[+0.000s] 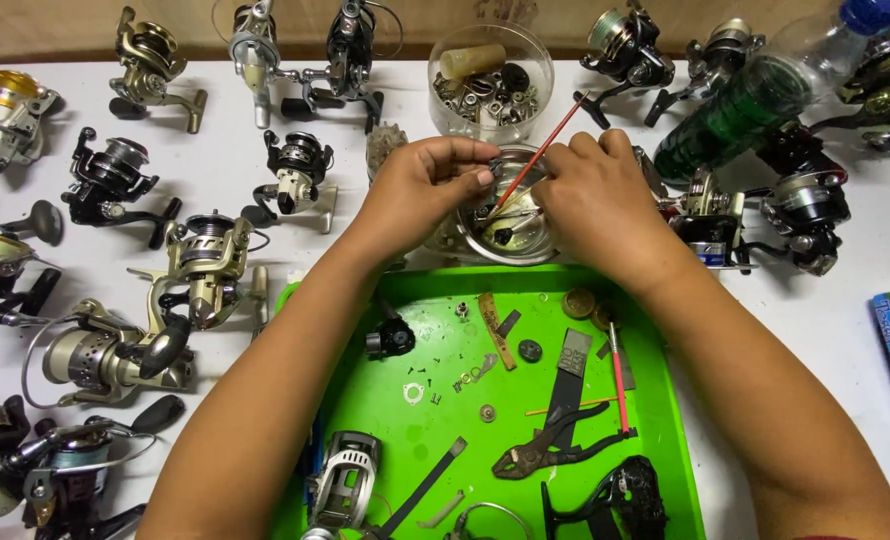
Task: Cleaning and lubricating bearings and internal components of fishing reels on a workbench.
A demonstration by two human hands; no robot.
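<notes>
Head view: left hand (420, 185) pinching a small metal part (495, 166) over a shallow metal bowl (525, 245), right hand (595, 195) clamped on a thin red brush (537, 155), just above the green tray (365, 400).

Both hands (525, 190) raised together, fingers pinched

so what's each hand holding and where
Right hand pinches a thin red stick near its lower end; left hand fingertips grip a small dark metal part by its edge.
</notes>
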